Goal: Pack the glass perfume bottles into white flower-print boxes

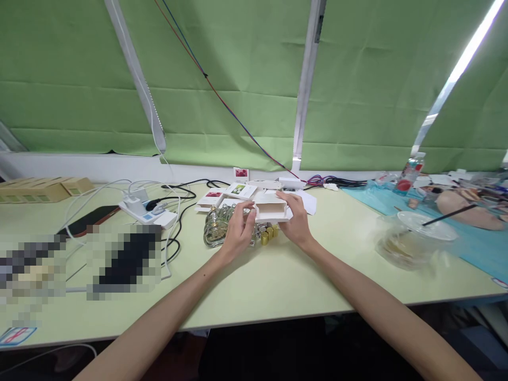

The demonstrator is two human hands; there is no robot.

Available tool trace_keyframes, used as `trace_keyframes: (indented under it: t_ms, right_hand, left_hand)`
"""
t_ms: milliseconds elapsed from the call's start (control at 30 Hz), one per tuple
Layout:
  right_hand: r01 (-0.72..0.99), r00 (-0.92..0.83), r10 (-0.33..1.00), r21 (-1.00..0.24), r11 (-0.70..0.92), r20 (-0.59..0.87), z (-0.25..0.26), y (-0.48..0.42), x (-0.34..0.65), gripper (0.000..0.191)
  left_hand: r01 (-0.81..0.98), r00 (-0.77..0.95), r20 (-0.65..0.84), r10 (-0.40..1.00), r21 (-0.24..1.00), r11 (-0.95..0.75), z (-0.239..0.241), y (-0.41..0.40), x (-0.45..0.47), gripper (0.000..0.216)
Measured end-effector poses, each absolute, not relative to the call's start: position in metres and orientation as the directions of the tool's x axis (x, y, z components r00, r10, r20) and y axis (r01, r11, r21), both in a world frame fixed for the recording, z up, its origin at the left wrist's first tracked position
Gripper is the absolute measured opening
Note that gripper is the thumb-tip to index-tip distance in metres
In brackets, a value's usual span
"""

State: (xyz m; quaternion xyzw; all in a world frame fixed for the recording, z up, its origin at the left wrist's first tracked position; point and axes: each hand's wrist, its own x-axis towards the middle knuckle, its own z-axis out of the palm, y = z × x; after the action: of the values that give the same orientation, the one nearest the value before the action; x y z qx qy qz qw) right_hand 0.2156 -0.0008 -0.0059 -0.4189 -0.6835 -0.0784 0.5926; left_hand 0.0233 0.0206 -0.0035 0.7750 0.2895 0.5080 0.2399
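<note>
One pale yellow-green tabletop (246, 299), flat, its front edge running closest to the wearer, bare of objects between the forearms. Two bare hands: the left hand (238, 228) at the left side of the box, fingers and thumb curled in against it; the right hand (297, 218) at the opposite side, fingers over the top corner and thumb lower down. One white, rectangular cardboard box (271, 211), hollow, mouth toward the wearer, clasped between both hands above the middle of the table; whether the left fingertips pinched the wall or only pressed it could not be told. Assorted clear, glass-like bottles with metallic tops (215, 228), clustered by the left hand and partly hidden by it. Several short, gold-coloured cylinders (264, 238), just below the box. Handling note, by judgement: thin card asked for light, even pressure from both sides, enough to square the mouth without bowing the walls; forearms best stayed clear of the glass. One loose group of white, flat cartons with printed pictures (209, 199), beyond the bottles. One bundle of dark, coiled cables (349, 182), farther right. Broad green fabric blinds (238, 116), farthest back.
</note>
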Motion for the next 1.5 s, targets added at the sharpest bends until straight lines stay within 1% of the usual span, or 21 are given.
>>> trace_keyframes:
  t_ms: [133,233,367,500,600,667,800,900,1033,1100,1167,1267,1500]
  right_hand:
    - [0.693,0.088,0.446,-0.377,0.615,0.891,-0.006,0.002,0.219,0.042]
    - [0.719,0.178,0.439,-0.421,0.553,0.881,-0.007,0.005,0.225,0.039]
    - [0.701,0.274,0.452,-0.498,0.510,0.849,-0.008,0.007,0.227,0.036]
    - [0.694,0.303,0.441,-0.513,0.506,0.845,-0.008,0.007,0.224,0.038]
    - [0.721,0.343,0.415,-0.520,0.457,0.842,-0.007,0.010,0.226,0.035]
    - [0.754,0.379,0.415,-0.536,0.379,0.827,-0.006,0.013,0.233,0.032]
    - [0.801,0.469,0.428,-0.576,0.163,0.773,-0.004,0.021,0.258,0.027]
    - [0.804,0.532,0.441,-0.594,0.004,0.723,0.000,0.023,0.277,0.029]
    - [0.765,0.610,0.549,-0.606,-0.218,0.572,0.007,0.018,0.292,0.033]
    - [0.753,0.626,0.590,-0.591,-0.289,0.510,0.011,0.015,0.294,0.033]
    - [0.757,0.624,0.605,-0.574,-0.312,0.494,0.014,0.012,0.294,0.034]
    - [0.765,0.619,0.588,-0.571,-0.298,0.521,0.016,0.011,0.292,0.036]
    - [0.760,0.602,0.546,-0.627,-0.171,0.582,0.020,0.008,0.286,0.044]
  left_hand:
    - [0.218,0.327,0.653,0.684,0.652,-0.726,-0.004,0.021,0.024,0.036]
    - [0.224,0.320,0.666,0.674,0.638,-0.737,-0.004,0.021,0.025,0.034]
    - [0.227,0.320,0.642,0.697,0.662,-0.714,-0.005,0.020,0.026,0.034]
    - [0.231,0.319,0.645,0.695,0.658,-0.716,-0.005,0.021,0.027,0.034]
    - [0.243,0.320,0.655,0.685,0.642,-0.727,-0.005,0.020,0.027,0.030]
    - [0.252,0.326,0.657,0.679,0.632,-0.733,-0.004,0.019,0.027,0.027]
    - [0.264,0.340,0.656,0.673,0.620,-0.738,-0.003,0.018,0.027,0.022]
    - [0.273,0.346,0.659,0.668,0.610,-0.744,-0.004,0.018,0.027,0.021]
    - [0.282,0.353,0.665,0.658,0.595,-0.753,-0.005,0.020,0.027,0.020]
    - [0.287,0.357,0.666,0.655,0.589,-0.756,-0.006,0.020,0.027,0.020]
    - [0.292,0.361,0.666,0.653,0.584,-0.757,-0.005,0.020,0.027,0.020]
    - [0.299,0.368,0.667,0.648,0.575,-0.762,-0.005,0.020,0.026,0.020]
    - [0.310,0.370,0.667,0.647,0.567,-0.763,-0.006,0.021,0.026,0.020]
